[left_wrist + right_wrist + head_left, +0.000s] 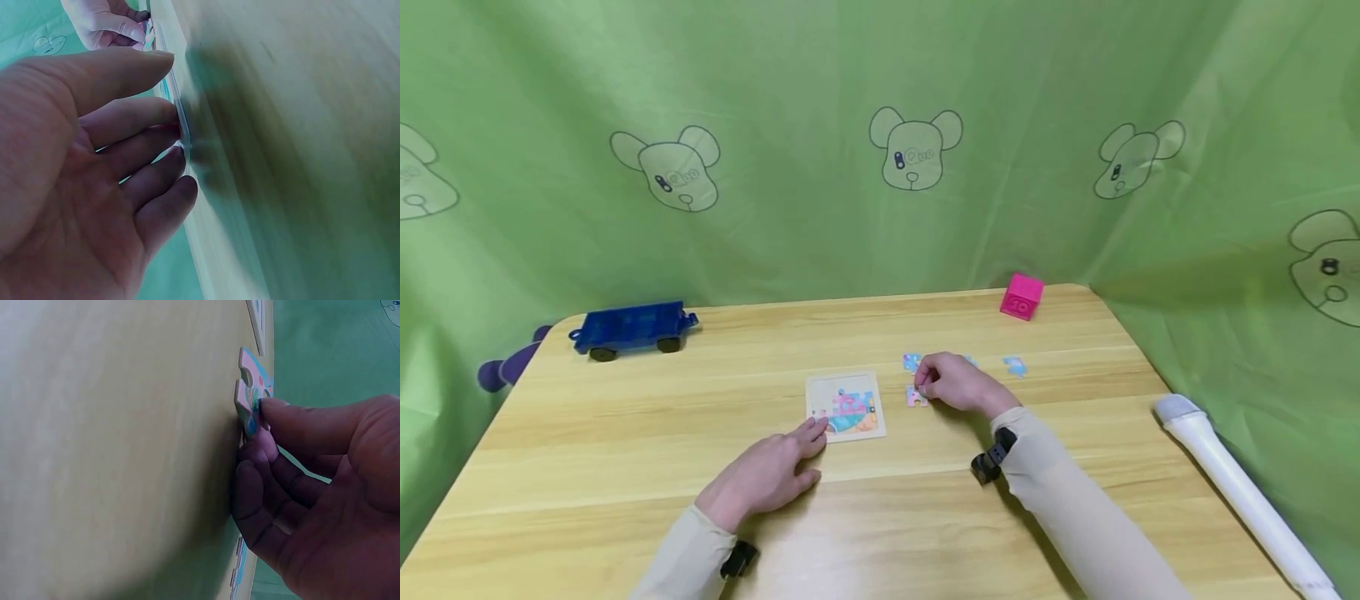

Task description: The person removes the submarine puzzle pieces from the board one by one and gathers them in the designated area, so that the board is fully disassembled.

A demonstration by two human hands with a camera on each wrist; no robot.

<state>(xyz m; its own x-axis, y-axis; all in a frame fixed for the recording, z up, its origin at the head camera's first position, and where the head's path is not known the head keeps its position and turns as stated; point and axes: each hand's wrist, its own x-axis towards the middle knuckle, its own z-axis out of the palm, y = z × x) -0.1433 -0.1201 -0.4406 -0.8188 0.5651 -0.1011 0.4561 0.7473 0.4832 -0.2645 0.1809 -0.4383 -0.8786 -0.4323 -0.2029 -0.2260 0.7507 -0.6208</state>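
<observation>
A square puzzle tray (pixel 846 376) lies mid-table, its lower right part filled with pink, teal and orange pieces. My left hand (pixel 767 473) rests its fingertips on the tray's lower left corner, fingers relaxed; in the left wrist view they touch the tray's edge (pixel 182 122). To the right of the tray, my right hand (pixel 955 381) pinches a pink and blue puzzle piece (pixel 914 397) between thumb and fingers. That piece (pixel 247 397) stays low over the tabletop in the right wrist view. Just behind it lies a blue puzzle piece (pixel 912 362).
Another blue piece (pixel 1016 367) lies farther right, and one (pixel 972 361) is partly hidden behind the right hand. A pink block (pixel 1022 297) stands at the back right, a blue toy wagon (pixel 634 328) at the back left. A white microphone-shaped object (pixel 1232 483) lies along the right edge.
</observation>
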